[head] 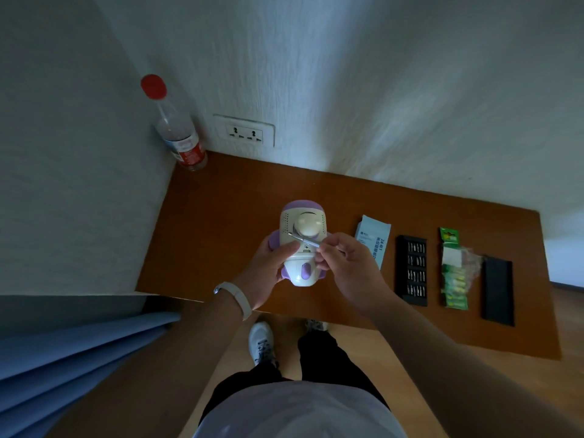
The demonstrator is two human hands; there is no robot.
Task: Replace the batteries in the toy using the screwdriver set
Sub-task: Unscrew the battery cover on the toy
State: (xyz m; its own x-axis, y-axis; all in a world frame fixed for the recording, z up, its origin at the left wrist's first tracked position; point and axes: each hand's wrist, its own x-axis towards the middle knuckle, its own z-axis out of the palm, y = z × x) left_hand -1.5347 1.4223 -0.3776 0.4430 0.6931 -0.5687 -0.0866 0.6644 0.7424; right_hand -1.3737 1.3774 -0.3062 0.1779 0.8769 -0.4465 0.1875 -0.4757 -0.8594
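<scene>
Toy (307,229) gripped by left hand (268,270), right hand (346,263) pinching what seems a screwdriver (304,241) over it.

White wristband (234,299) on the left wrist, pale shirt (300,412), black trousers (319,358), white laced shoes (260,339).

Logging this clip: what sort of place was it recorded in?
Likely a domestic or hotel room: a small wooden desk sits in a corner of white textured walls, with a wall socket above it and a water bottle at the back.
</scene>
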